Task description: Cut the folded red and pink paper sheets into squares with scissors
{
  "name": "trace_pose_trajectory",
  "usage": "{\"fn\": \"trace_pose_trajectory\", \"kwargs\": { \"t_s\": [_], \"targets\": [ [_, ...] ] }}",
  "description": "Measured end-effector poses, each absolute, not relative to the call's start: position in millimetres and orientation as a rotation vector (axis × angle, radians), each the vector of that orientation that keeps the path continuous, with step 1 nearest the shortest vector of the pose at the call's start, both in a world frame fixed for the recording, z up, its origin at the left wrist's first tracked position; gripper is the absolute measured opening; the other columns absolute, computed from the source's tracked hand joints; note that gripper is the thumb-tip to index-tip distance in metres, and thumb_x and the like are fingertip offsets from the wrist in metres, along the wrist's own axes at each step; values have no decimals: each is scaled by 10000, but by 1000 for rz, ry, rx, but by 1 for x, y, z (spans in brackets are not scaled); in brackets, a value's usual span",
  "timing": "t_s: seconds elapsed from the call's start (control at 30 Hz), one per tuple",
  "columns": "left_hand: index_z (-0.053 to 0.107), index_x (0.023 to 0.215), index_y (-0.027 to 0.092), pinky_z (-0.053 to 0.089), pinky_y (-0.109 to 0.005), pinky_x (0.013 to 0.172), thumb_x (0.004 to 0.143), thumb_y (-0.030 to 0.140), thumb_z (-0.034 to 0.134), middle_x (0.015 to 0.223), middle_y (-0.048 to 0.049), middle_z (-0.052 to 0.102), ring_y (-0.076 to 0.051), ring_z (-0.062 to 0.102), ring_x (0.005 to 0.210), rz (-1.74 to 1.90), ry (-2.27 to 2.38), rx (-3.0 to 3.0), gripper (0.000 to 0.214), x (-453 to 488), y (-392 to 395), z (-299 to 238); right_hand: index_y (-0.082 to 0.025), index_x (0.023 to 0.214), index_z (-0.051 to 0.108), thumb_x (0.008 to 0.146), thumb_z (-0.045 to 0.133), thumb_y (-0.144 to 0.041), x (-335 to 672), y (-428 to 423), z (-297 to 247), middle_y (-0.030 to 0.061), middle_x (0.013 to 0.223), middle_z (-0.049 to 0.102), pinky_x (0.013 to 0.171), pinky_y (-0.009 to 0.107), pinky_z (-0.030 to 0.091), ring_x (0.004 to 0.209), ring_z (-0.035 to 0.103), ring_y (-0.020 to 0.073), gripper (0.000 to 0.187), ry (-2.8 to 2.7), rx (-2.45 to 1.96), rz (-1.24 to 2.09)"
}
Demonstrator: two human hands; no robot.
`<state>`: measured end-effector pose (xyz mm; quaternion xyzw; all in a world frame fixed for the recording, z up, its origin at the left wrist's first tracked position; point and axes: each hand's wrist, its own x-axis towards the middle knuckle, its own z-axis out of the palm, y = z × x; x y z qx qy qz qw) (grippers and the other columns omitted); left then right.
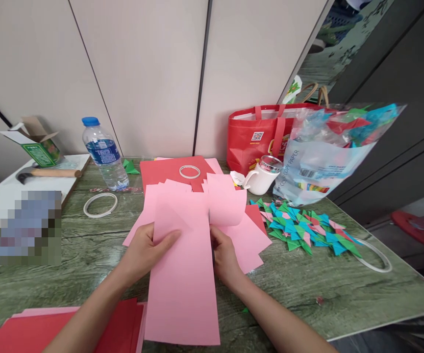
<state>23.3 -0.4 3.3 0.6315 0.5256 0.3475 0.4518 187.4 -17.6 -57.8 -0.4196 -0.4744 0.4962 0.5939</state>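
A pink paper sheet (pixel 182 279) hangs upright in front of me, its left edge pinched by my left hand (pixel 145 250), thumb on the near face. My right hand (pixel 226 255) is closed at the sheet's right edge around a dark-handled cutting tool (pixel 213 254), mostly hidden by the paper and my fingers. Just above that hand, a part-cut pink flap (pixel 227 201) curls away to the right, with a slit between it and the sheet. Behind and below lie fanned pink sheets (pixel 246 242).
Red paper (pixel 160 169) with a tape roll (pixel 189 171) lies behind. Left are a water bottle (pixel 105 157), another tape roll (pixel 100 205) and a hammer (pixel 50 172). Right are folded paper triangles (pixel 303 225), a white mug (pixel 263 177) and a plastic bag (pixel 318 166). Red sheets (pixel 119 323) lie front left.
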Motion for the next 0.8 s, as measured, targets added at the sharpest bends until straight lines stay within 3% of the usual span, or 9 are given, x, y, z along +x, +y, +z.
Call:
{"fn": "trace_pose_trajectory", "kwargs": {
  "t_s": [0.57,0.8],
  "targets": [
    [601,605,141,409,-199,405,700,379,588,598,-8,613,-136,538,507,849,1306,1565,257,23,-1,5,-172,659,542,624,595,-182,187,-18,-59,-32,588,530,506,224,396,550,456,119,65,-1132,-1047,1107],
    [575,580,144,370,-176,384,714,360,585,568,16,550,-102,479,474,783,1271,1578,254,24,0,4,-178,736,555,592,584,-84,191,-16,-53,-17,689,597,543,221,409,620,517,135,174,-1128,-1016,1106]
  ]
}}
